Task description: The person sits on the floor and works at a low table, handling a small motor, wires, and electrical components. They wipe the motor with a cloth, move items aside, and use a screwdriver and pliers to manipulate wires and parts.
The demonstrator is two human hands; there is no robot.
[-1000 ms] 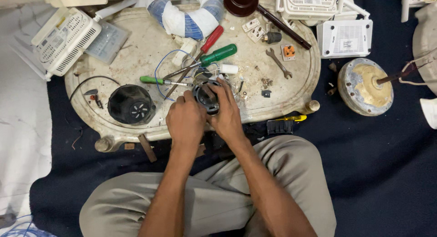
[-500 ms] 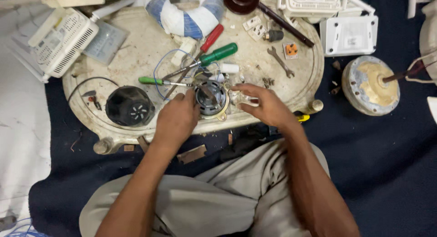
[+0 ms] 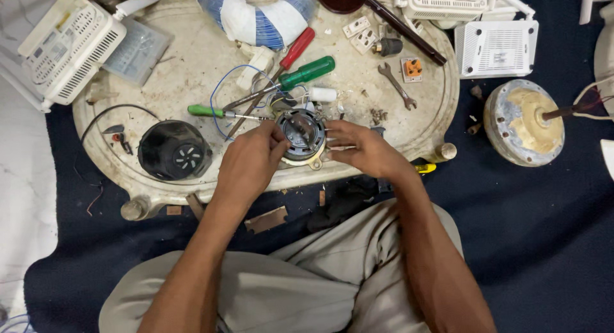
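A small round electric motor [image 3: 300, 136] is seen near the front edge of the oval tray-like work surface [image 3: 192, 64], just right of a black motor housing [image 3: 173, 150]. It is gripped at its left rim by the curled fingers of the left hand [image 3: 249, 160]. The right hand [image 3: 361, 149] is laid against its right side, fingers half-closed, and a thin metal pin appears to be pinched there; a green-handled screwdriver [image 3: 281, 83] lies just behind.
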